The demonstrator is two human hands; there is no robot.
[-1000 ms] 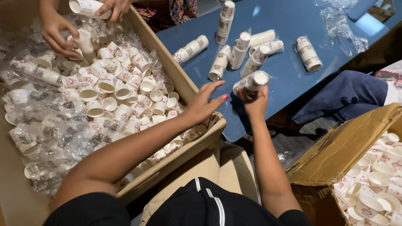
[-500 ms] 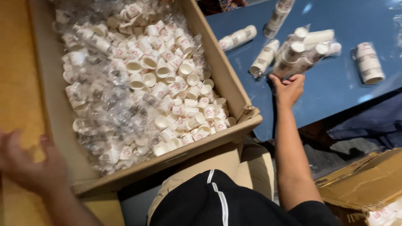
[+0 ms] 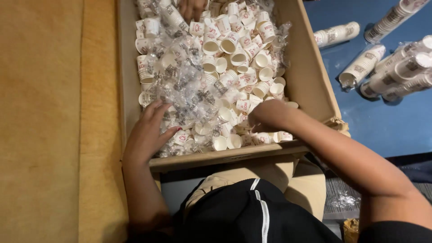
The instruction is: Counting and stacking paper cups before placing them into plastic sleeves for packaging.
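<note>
A large cardboard box (image 3: 315,85) in front of me is full of small white paper cups (image 3: 234,49) and crumpled clear plastic wrappers (image 3: 180,85). My left hand (image 3: 150,130) lies spread on the wrappers at the box's near left, fingers apart, holding nothing that I can see. My right hand (image 3: 267,114) reaches into the near right part of the box, fingers curled down among loose cups; whether it grips one is hidden. Another person's hand (image 3: 191,8) dips into the box at its far edge.
Several wrapped stacks of paper cups (image 3: 391,74) lie on a blue surface (image 3: 387,126) to the right of the box. A tan surface (image 3: 49,121) runs along the left. My lap in beige trousers (image 3: 270,175) sits under the box's near edge.
My right hand left the wrapped stacks on the blue surface and came into the box. My left hand moved from the lower left up onto the wrappers. The view shifted left.
</note>
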